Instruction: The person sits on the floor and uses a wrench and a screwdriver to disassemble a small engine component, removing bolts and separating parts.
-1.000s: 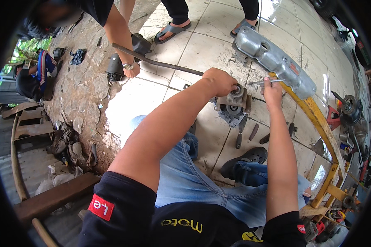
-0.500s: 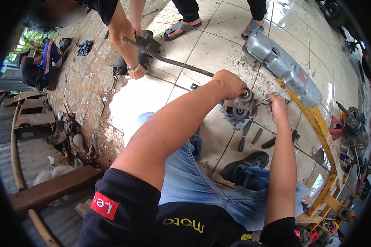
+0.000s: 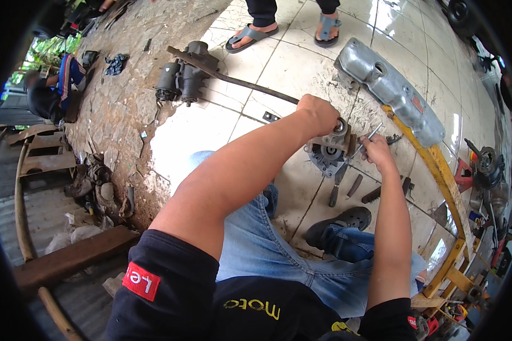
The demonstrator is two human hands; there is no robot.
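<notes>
My left hand (image 3: 318, 115) is closed round one end of a long dark metal bar (image 3: 250, 85). That bar slants away to the far left, above a dark motor-like part (image 3: 193, 77). Below the fist sits a greasy metal assembly (image 3: 329, 154) with a round opening and a finned housing; my left hand hides its top. My right hand (image 3: 377, 150) is closed on a slim, shiny metal tool (image 3: 374, 132), whose lower end is beside the assembly's right side. The fingers hide the tool's middle, and its exact kind does not show.
A scraper (image 3: 335, 190), a flat metal piece (image 3: 355, 185) and a brush (image 3: 375, 194) lie near my shoe (image 3: 341, 224). A silver engine cover (image 3: 392, 91) rests at the right against a yellow frame (image 3: 432, 170). A person's sandalled feet (image 3: 253, 37) stand at the far side.
My right hand has shifted slightly left and down, and its tool points more steeply. The other person's arms have left the motor-like part. One of that person's feet has moved left.
</notes>
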